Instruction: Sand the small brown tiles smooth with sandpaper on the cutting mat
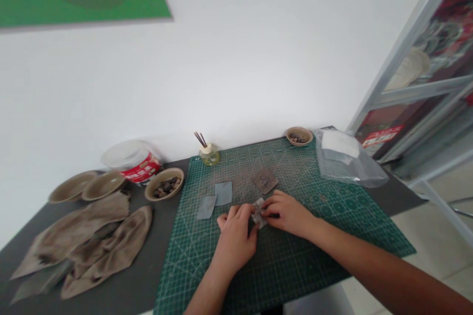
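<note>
My left hand (pixel 236 236) pinches the left side of a small, crumpled grey sheet (pixel 259 212) low over the green cutting mat (pixel 199 266). On the sheet's other side my right hand (pixel 286 211) has its fingers closed on it. Whether anything lies inside the sheet is hidden by my fingers. Just beyond my hands is a brown square (pixel 265 180) with a dark, loop-shaped thing or mark on it. Two blue-grey rectangular sheets (pixel 223 193) lie flat, slightly overlapping, beyond and left of my left hand.
Left of the mat are a bowl of dark pebble-like pieces (pixel 165 184), two other bowls (pixel 103 185), a lidded tub (pixel 138 167) and stained brown cloths (pixel 107 256). Along the back stand a reed diffuser (pixel 209 154) and a small bowl (pixel 299 136). A clear plastic bag (pixel 347 162) lies right.
</note>
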### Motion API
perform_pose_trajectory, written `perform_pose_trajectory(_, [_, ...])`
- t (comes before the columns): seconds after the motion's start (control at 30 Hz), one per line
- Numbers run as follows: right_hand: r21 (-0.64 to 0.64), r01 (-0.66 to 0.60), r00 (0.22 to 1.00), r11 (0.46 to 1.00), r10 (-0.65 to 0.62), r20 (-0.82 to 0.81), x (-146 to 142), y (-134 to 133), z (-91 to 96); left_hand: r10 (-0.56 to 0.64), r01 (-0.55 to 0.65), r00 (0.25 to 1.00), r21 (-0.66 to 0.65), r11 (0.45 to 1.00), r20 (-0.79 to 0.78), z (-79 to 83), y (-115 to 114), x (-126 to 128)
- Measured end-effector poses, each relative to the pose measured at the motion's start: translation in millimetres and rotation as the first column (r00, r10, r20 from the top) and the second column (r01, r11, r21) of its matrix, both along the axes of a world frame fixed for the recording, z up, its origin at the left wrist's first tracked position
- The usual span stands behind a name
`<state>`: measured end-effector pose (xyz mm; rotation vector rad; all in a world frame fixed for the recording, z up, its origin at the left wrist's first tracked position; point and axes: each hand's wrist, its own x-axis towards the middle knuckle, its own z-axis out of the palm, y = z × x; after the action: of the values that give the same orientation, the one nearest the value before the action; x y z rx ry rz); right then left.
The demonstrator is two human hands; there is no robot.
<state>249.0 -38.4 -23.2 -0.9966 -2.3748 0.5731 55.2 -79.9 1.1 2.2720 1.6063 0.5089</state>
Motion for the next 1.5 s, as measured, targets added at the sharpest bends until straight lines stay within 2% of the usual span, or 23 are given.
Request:
perform_pose_trajectory(0.2, [0.019,-0.025,1.0,1.0,0.025,-0.004,1.1,11.6,0.8,0.003,-0.003,1.0,-0.024,1.0,0.008,3.1,-2.3,0.1])
perform_pose_trajectory(0.37, [0.031,0.054,0.998,0.998,-0.054,0.011,5.0,8.1,-2.4,0.008,-0.007,0.999,-0.034,0.999,0.031,2.2,-1.9,-0.8])
perform_pose_trajectory(0.5, [0.044,-0.026,0.999,0.999,0.025,0.021,1.1,3.7,-1.7,0.007,-0.006,0.999,-0.033,0.999,0.05,-0.1,-0.5,-2.0])
perform_pose_trajectory(0.63, [0.065,0.058,0.997,0.996,-0.061,0.036,-1.0,2.9,-0.4,0.029,-0.027,0.998,-0.033,0.999,0.056,-2.0,0.2,-2.8])
perform_pose_trajectory(0.77, [0.065,-0.03,0.998,0.997,0.027,0.05,-4.7,0.2,-1.3,0.022,-0.02,0.998,-0.038,0.999,0.064,-1.9,0.6,-3.8])
perform_pose_trajectory(0.9, [0.062,0.07,0.997,0.996,-0.072,0.031,-8.4,-2.2,-0.7,0.026,-0.023,0.997,-0.047,0.999,0.071,-0.5,0.9,-4.1])
perform_pose_trajectory(1.07, [0.033,0.014,0.999,0.999,-0.016,0.049,-10.0,-5.7,-1.0,0.027,-0.024,0.999,-0.082,0.996,0.042,1.7,1.1,-3.8])
perform_pose_trajectory(1.2, [0.044,0.129,0.991,0.991,-0.13,0.022,-7.3,-1.6,-5.2,0.032,-0.03,0.999,-0.073,0.997,0.033,1.7,1.3,-3.7])
perform_pose_trajectory(1.27, [0.046,0.141,0.989,0.989,-0.142,0.03,-6.5,-1.0,-6.0,0.035,-0.032,0.999,-0.056,0.998,0.04,0.6,1.3,-3.7])
perform_pose_trajectory(1.37, [0.045,0.125,0.991,0.991,-0.127,0.041,-6.3,-3.7,-3.7,0.037,-0.035,0.998,-0.046,0.998,0.046,-1.3,1.5,-3.8])
perform_pose_trajectory(1.5, [0.025,0.04,0.997,0.999,-0.041,0.063,-1.8,-6.6,1.9,0.051,-0.049,0.998,-0.042,0.998,0.042,-1.9,1.9,-3.4])
